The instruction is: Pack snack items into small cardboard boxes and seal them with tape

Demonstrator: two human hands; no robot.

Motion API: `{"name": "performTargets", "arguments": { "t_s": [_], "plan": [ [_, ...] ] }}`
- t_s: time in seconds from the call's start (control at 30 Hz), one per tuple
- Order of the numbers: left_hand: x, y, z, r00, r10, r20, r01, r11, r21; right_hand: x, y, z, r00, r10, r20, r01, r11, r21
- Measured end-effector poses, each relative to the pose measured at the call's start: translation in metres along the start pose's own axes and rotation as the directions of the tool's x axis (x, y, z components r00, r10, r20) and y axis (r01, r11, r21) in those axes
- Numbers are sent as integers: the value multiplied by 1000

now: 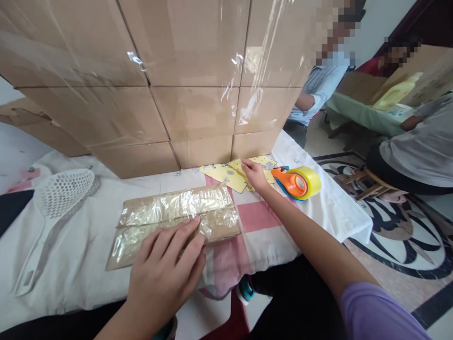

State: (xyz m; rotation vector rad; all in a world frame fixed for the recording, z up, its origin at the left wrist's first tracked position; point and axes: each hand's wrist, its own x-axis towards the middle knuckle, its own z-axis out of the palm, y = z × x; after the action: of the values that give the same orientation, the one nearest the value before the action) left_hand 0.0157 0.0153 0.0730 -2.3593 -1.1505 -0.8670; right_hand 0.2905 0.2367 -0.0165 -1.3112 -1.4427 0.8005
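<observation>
My left hand (168,259) rests with its fingers stretched out over a flat cardboard package (148,217) covered in shiny clear tape. Farther off, my right hand (255,174) pinches the edge of a yellow patterned sheet (235,165). More yellow pieces with small printed figures (228,176) lie under and around it; whether they are paper or stickers I cannot tell. Just right of that hand is an orange tape dispenser (292,183) with a wide yellowish tape roll (311,182).
Taped cardboard boxes (198,111) form a wall at the back of the cloth-covered table (198,178). A white slotted skimmer (58,203) lies at left. People (318,85) sit and work at right, near a table with a yellow bottle (398,92).
</observation>
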Motion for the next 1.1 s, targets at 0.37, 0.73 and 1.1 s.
{"name": "performTargets", "arguments": {
  "t_s": [0.37,0.73,1.1],
  "plan": [
    [-2,2,-1,1000,-6,8,6,1000,27,-5,8,11,1000,-15,-22,14,997,-79],
    [2,2,0,1000,-12,15,11,999,39,-42,-41,-20,966,-233,-116,198,948,-250],
    [-2,-51,-14,974,135,184,-82,959,-271,-109,-103,-14,964,-265,34,264,928,-262]
  ]
}}
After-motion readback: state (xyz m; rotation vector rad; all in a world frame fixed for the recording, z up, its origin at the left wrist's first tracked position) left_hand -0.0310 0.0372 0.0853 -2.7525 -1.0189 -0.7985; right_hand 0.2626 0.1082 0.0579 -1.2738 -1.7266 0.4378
